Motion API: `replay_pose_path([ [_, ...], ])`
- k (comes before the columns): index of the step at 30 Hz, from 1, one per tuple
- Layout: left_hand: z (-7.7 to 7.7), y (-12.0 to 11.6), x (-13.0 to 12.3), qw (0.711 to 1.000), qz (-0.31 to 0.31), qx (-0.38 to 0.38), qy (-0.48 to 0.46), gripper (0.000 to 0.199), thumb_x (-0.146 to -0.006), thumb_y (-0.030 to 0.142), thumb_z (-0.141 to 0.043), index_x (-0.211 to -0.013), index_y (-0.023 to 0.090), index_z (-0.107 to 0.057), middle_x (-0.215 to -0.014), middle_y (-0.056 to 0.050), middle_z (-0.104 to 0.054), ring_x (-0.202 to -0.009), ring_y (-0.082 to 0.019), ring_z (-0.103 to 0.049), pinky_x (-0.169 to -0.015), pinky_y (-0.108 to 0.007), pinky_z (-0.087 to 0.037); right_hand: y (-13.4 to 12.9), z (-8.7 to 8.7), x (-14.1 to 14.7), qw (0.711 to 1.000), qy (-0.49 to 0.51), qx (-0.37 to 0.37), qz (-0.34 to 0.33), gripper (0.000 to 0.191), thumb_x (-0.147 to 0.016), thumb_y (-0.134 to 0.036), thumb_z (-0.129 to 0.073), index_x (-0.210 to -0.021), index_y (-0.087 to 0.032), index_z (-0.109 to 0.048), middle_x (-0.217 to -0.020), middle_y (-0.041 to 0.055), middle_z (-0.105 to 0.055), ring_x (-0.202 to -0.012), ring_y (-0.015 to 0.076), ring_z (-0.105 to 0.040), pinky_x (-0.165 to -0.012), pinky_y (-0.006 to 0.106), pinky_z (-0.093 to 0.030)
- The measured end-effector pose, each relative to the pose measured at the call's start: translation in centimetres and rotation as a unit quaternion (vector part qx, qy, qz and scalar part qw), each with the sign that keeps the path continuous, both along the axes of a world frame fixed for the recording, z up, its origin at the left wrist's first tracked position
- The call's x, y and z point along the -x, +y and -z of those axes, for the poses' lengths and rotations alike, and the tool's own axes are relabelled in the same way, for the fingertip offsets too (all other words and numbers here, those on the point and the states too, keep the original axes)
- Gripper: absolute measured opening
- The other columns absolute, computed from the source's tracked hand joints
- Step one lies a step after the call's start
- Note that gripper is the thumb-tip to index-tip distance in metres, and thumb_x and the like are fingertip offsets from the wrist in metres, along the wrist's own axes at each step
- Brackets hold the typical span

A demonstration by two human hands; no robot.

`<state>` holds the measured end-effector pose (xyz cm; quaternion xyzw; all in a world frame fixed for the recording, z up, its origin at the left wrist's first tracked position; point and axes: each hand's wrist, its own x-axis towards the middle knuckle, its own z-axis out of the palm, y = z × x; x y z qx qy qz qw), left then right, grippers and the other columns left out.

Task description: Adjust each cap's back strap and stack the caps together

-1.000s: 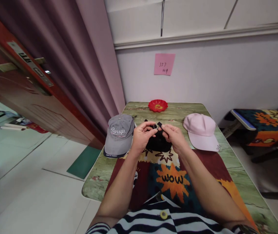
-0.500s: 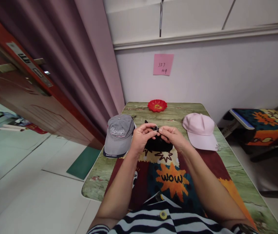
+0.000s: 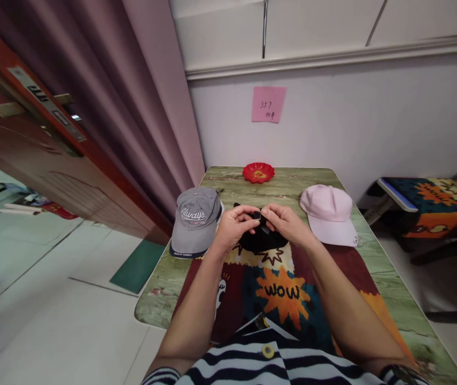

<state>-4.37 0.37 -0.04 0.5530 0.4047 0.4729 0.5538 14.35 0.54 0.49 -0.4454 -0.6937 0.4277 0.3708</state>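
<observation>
My left hand (image 3: 234, 227) pinches a small metal buckle (image 3: 257, 215) on the black strap of a black cap. My right hand (image 3: 284, 222) grips the strap just right of the buckle, thumb and fingers pressed together. Below both hands, the black cap (image 3: 263, 243) rests on a patterned cloth, its shape partly covered by my fingers. To the left lies a grey cap (image 3: 195, 219) with "Always" on its front and a dark-edged brim. A pale pink cap (image 3: 327, 211) sits to the right, small rings on its brim.
A red scalloped dish (image 3: 258, 172) stands at the back of the green wood-patterned table (image 3: 160, 297). The colourful "wow" cloth (image 3: 282, 291) covers its middle. A wooden door (image 3: 71, 176) and a purple curtain (image 3: 160, 96) border the left; a stool (image 3: 432, 200) is at right.
My fingers have shifted around the buckle, and a piece of strap now hangs below my right fingers. The black cap has tilted slightly; the other caps stay where they were.
</observation>
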Motion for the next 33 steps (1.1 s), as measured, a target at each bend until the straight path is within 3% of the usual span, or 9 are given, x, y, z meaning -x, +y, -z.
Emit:
replay_pose_path([
  [3, 0.4, 0.2, 0.0, 1.0, -0.012, 0.0, 0.008, 0.033, -0.068, 0.026, -0.082, -0.097, 0.013, -0.073, -0.063, 0.002, -0.065, -0.052, -0.009, -0.058, -0.054, -0.021, -0.044, -0.2, 0.3, 0.3, 0.997, -0.043, -0.055, 0.042, 0.036, -0.09, -0.055, -0.061, -0.101, -0.021, -0.062, -0.067, -0.0031, -0.059, -0.061, 0.0147, -0.052, -0.058, 0.027, -0.037],
  [7, 0.8, 0.3, 0.1, 1.0, -0.018, 0.001, 0.004, 0.032, -0.067, 0.023, -0.081, -0.097, 0.013, -0.073, -0.065, 0.001, -0.065, -0.056, -0.011, -0.061, -0.058, -0.022, -0.049, 0.0, 1.3, 0.3, 0.991, -0.053, -0.123, 0.013, 0.053, -0.082, -0.047, -0.074, -0.128, -0.024, -0.06, -0.087, 0.001, -0.07, -0.078, 0.0193, -0.064, -0.074, 0.031, -0.047],
  [10, 0.7, 0.3, 0.2, 0.999, -0.028, -0.034, -0.004, 0.025, -0.067, 0.02, -0.078, -0.091, 0.014, -0.075, -0.084, -0.003, -0.069, -0.063, -0.011, -0.064, -0.063, -0.025, -0.053, 0.4, 2.1, 0.4, 0.991, -0.019, -0.135, 0.007, 0.046, -0.083, -0.043, -0.073, -0.125, -0.025, -0.065, -0.09, 0.0016, -0.073, -0.082, 0.0199, -0.068, -0.081, 0.032, -0.051],
  [14, 0.7, 0.3, 0.0, 0.995, -0.055, -0.086, 0.017, 0.015, -0.076, 0.025, -0.072, -0.087, 0.015, -0.077, -0.101, -0.008, -0.068, -0.069, -0.011, -0.063, -0.066, -0.026, -0.055, 0.7, 2.9, 0.9, 0.988, 0.019, -0.144, 0.051, 0.037, -0.083, -0.039, -0.074, -0.117, -0.024, -0.071, -0.099, 0.0035, -0.077, -0.09, 0.0218, -0.072, -0.088, 0.035, -0.053],
  [21, 1.4, 0.6, -0.7, 0.983, -0.118, -0.118, 0.075, 0.012, -0.078, 0.028, -0.073, -0.084, 0.018, -0.078, -0.087, -0.004, -0.066, -0.064, -0.012, -0.06, -0.061, -0.026, -0.052, 0.3, 3.3, 2.1, 0.976, 0.002, -0.201, 0.085, 0.038, -0.088, -0.033, -0.07, -0.125, -0.028, -0.071, -0.124, 0.0063, -0.073, -0.112, 0.0256, -0.07, -0.104, 0.043, -0.052],
  [24, 1.1, 0.2, -1.0, 0.951, -0.177, -0.187, 0.168, 0.009, -0.08, 0.023, -0.07, -0.082, 0.022, -0.079, -0.083, -0.004, -0.069, -0.074, -0.016, -0.063, -0.071, -0.029, -0.051, 0.2, 3.7, 2.3, 0.97, -0.022, -0.222, 0.1, 0.036, -0.09, -0.03, -0.066, -0.125, -0.029, -0.071, -0.123, 0.0051, -0.074, -0.113, 0.0254, -0.069, -0.105, 0.043, -0.051],
  [27, 0.8, -0.3, -1.5, 0.93, -0.195, -0.226, 0.216, 0.012, -0.085, 0.02, -0.067, -0.083, 0.023, -0.079, -0.083, -0.005, -0.072, -0.079, -0.019, -0.065, -0.08, -0.033, -0.049, 0.2, 4.0, 2.3, 0.964, -0.051, -0.231, 0.124, 0.036, -0.091, -0.029, -0.065, -0.126, -0.029, -0.071, -0.122, 0.0055, -0.074, -0.111, 0.0259, -0.07, -0.103, 0.042, -0.052],
  [30, 1.0, -0.4, -1.8, 0.941, -0.196, -0.203, 0.186, 0.015, -0.085, 0.02, -0.065, -0.095, 0.022, -0.077, -0.084, -0.004, -0.072, -0.075, -0.018, -0.065, -0.077, -0.031, -0.049, 0.1, 4.0, 2.3, 0.96, -0.063, -0.238, 0.136, 0.035, -0.092, -0.031, -0.065, -0.127, -0.028, -0.071, -0.121, 0.0068, -0.074, -0.108, 0.0263, -0.07, -0.097, 0.04, -0.054],
  [33, 1.3, -0.3, -1.9, 0.967, -0.178, -0.147, 0.108, 0.034, -0.083, 0.02, -0.065, -0.117, 0.02, -0.067, -0.078, 0.0, -0.067, -0.067, -0.014, -0.062, -0.068, -0.026, -0.049, 0.1, 3.9, 2.2, 0.96, -0.072, -0.237, 0.13, 0.029, -0.092, -0.034, -0.065, -0.119, -0.028, -0.074, -0.114, 0.0066, -0.076, -0.101, 0.0253, -0.072, -0.092, 0.038, -0.054],
])
